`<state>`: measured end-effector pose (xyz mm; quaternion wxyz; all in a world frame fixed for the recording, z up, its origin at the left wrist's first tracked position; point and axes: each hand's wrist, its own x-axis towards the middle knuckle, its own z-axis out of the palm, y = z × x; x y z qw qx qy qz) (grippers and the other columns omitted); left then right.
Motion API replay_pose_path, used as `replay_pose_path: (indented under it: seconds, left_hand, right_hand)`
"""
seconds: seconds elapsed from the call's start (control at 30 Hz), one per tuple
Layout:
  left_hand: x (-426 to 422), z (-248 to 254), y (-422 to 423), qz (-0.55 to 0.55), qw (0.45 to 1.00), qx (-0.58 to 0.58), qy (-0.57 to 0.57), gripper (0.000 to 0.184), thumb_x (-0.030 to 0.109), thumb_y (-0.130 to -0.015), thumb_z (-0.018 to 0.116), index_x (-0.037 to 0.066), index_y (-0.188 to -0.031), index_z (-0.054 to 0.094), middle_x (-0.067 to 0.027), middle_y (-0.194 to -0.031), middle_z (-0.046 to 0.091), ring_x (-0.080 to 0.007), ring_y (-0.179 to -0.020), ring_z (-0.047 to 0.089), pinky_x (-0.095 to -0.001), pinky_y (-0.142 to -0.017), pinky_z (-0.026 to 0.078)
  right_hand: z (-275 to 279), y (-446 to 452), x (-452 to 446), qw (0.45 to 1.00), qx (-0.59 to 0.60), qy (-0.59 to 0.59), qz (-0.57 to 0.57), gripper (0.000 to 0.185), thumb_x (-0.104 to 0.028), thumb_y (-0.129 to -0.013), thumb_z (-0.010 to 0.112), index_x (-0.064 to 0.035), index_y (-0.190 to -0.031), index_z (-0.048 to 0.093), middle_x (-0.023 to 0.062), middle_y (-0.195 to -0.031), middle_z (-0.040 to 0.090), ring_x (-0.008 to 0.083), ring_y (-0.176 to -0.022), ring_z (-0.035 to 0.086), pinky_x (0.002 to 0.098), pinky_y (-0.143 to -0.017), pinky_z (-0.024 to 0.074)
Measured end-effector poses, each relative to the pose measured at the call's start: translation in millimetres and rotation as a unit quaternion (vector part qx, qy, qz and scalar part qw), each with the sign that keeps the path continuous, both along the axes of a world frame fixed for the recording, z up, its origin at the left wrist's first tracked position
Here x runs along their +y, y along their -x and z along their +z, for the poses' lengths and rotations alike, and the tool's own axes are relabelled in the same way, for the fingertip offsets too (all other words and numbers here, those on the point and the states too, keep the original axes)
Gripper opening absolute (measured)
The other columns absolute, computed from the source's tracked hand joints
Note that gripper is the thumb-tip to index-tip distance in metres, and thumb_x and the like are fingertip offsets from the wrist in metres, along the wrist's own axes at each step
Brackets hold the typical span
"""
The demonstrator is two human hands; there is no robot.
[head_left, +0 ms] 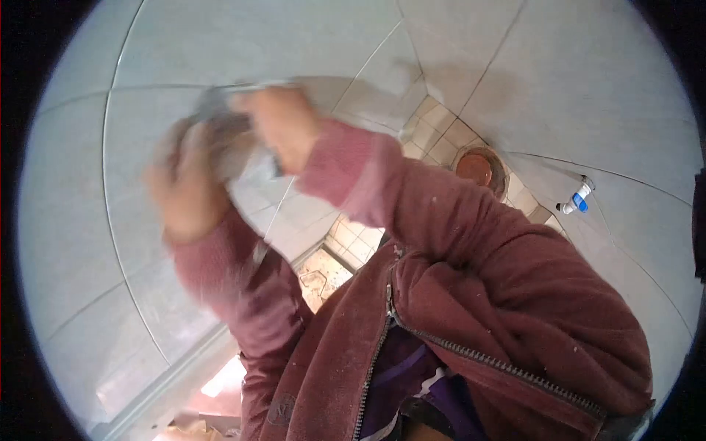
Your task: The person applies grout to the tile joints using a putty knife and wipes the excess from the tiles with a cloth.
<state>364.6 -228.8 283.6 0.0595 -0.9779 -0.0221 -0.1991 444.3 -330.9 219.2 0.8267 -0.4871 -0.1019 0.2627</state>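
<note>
Both hands are raised in front of the pale tiled wall (62, 220), at the upper left of the head view. Between them is a grey, crumpled-looking thing (243, 151), too smeared by motion to name. My left hand (190, 184) has its fingers bent against the left side of this thing. On the other side, my right hand (283, 125) is closed at its upper right edge, with the index finger reaching across the top. Whether the grey thing touches the wall cannot be made out. Maroon sleeves cover both forearms.
A white tap with a blue handle (579, 198) sticks out of the right wall. Below, a round container with reddish-brown contents (476, 169) stands on the small-tiled floor (432, 131) near the corner. A framed opening (323, 273) shows beneath my arms.
</note>
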Motion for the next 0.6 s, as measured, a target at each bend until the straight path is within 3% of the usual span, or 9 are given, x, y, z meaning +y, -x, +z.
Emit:
replay_pose_path:
  seconds: [0.03, 0.07, 0.1, 0.2, 0.23, 0.27, 0.33, 0.47, 0.6]
  left_hand:
    - [-0.4, 19.5, 10.0, -0.051, 0.99, -0.018, -0.132, 0.028, 0.004, -0.072, 0.06, 0.002, -0.099, 0.059, -0.0136, -0.091, 0.06, -0.0221, -0.076, 0.061, -0.0289, -0.066, 0.049]
    - [-22.0, 46.7, 21.4, 0.007, 0.993, -0.042, -0.108, 0.031, 0.0, -0.069, 0.058, -0.001, -0.1, 0.058, -0.0157, -0.095, 0.058, -0.0227, -0.082, 0.061, -0.0303, -0.069, 0.051]
    - [-53.2, 43.2, 22.2, -0.057, 0.947, -0.255, 0.185, 0.029, -0.004, -0.07, 0.055, -0.004, -0.099, 0.057, -0.0168, -0.098, 0.058, -0.0237, -0.082, 0.061, -0.0299, -0.07, 0.052]
    - [-53.7, 59.3, 40.2, -0.039, 0.959, -0.218, 0.176, 0.028, -0.007, -0.076, 0.052, -0.007, -0.103, 0.054, -0.0173, -0.1, 0.056, -0.0221, -0.084, 0.06, -0.0287, -0.071, 0.052]
    - [-31.0, 52.3, 44.7, -0.077, 0.992, -0.083, -0.055, 0.028, -0.002, -0.079, 0.052, -0.004, -0.107, 0.053, -0.0157, -0.1, 0.056, -0.0191, -0.082, 0.059, -0.0274, -0.067, 0.051]
    - [-11.5, 12.6, 51.0, 0.006, 0.975, -0.121, 0.186, 0.029, 0.004, -0.08, 0.056, 0.001, -0.109, 0.054, -0.0114, -0.093, 0.059, -0.0144, -0.075, 0.058, -0.0239, -0.058, 0.048]
    - [-55.1, 8.9, 44.6, 0.209, 0.857, 0.16, 0.443, 0.032, 0.011, -0.08, 0.059, 0.003, -0.111, 0.054, -0.0057, -0.078, 0.06, -0.0085, -0.064, 0.052, -0.0207, -0.053, 0.04]
    - [-24.1, 2.4, 20.2, -0.083, 0.988, -0.109, 0.07, 0.043, 0.013, -0.077, 0.062, 0.001, -0.116, 0.05, -0.0194, -0.112, 0.051, -0.0277, -0.102, 0.049, -0.036, -0.084, 0.04]
    - [-7.1, -51.7, -29.0, 0.076, 0.964, -0.196, -0.162, 0.071, 0.037, -0.076, 0.058, 0.004, -0.132, 0.03, -0.0216, -0.138, 0.024, -0.0353, -0.13, 0.017, -0.0512, -0.101, 0.015]
  right_hand:
    - [4.1, -3.2, 10.9, 0.906, -0.388, 0.166, -0.008, 0.008, -0.005, -0.074, 0.052, -0.0031, -0.081, 0.056, 0.0085, -0.07, 0.06, 0.0224, -0.058, 0.058, 0.036, -0.054, 0.0483]
    - [27.2, -6.2, 25.8, 0.888, -0.442, 0.126, -0.015, 0.007, -0.005, -0.072, 0.052, -0.0081, -0.077, 0.057, 0.0055, -0.067, 0.059, 0.0215, -0.057, 0.056, 0.0363, -0.054, 0.0478]
    - [24.5, 4.6, 28.3, 0.892, -0.433, 0.126, -0.009, 0.007, -0.005, -0.072, 0.052, -0.0081, -0.077, 0.057, 0.0055, -0.067, 0.059, 0.0215, -0.057, 0.056, 0.0363, -0.054, 0.0478]
    - [27.4, 27.3, 39.9, 0.963, -0.255, -0.081, -0.017, 0.008, -0.011, -0.078, 0.054, -0.0084, -0.084, 0.058, 0.0061, -0.075, 0.059, 0.018, -0.065, 0.056, 0.0323, -0.061, 0.0484]
    - [29.2, 30.9, 42.7, 0.97, -0.195, -0.147, -0.016, 0.008, -0.013, -0.079, 0.055, -0.0085, -0.086, 0.058, 0.0064, -0.078, 0.058, 0.0168, -0.068, 0.056, 0.031, -0.063, 0.0486]
    - [27.0, 30.8, -2.9, 0.924, 0.242, -0.258, 0.144, 0.019, -0.019, -0.083, 0.054, -0.0055, -0.096, 0.056, 0.0075, -0.087, 0.058, 0.0171, -0.073, 0.057, 0.0288, -0.065, 0.0487]
    - [-41.9, 35.8, -38.9, 0.915, 0.301, -0.193, 0.19, 0.03, -0.026, -0.087, 0.048, 0.001, -0.097, 0.055, 0.0137, -0.093, 0.059, 0.0213, -0.084, 0.058, 0.0314, -0.071, 0.0479]
    - [-184.6, 54.0, -89.2, 0.913, 0.39, -0.091, 0.083, 0.025, -0.016, -0.077, 0.064, 0.0004, -0.094, 0.057, 0.0092, -0.082, 0.062, 0.0206, -0.068, 0.062, 0.0323, -0.064, 0.0536]
    - [-138.9, 36.5, -123.7, 0.926, 0.373, 0.005, 0.046, 0.023, -0.012, -0.076, 0.065, 0.0002, -0.093, 0.057, 0.0085, -0.083, 0.062, 0.0188, -0.07, 0.062, 0.0317, -0.064, 0.0545]
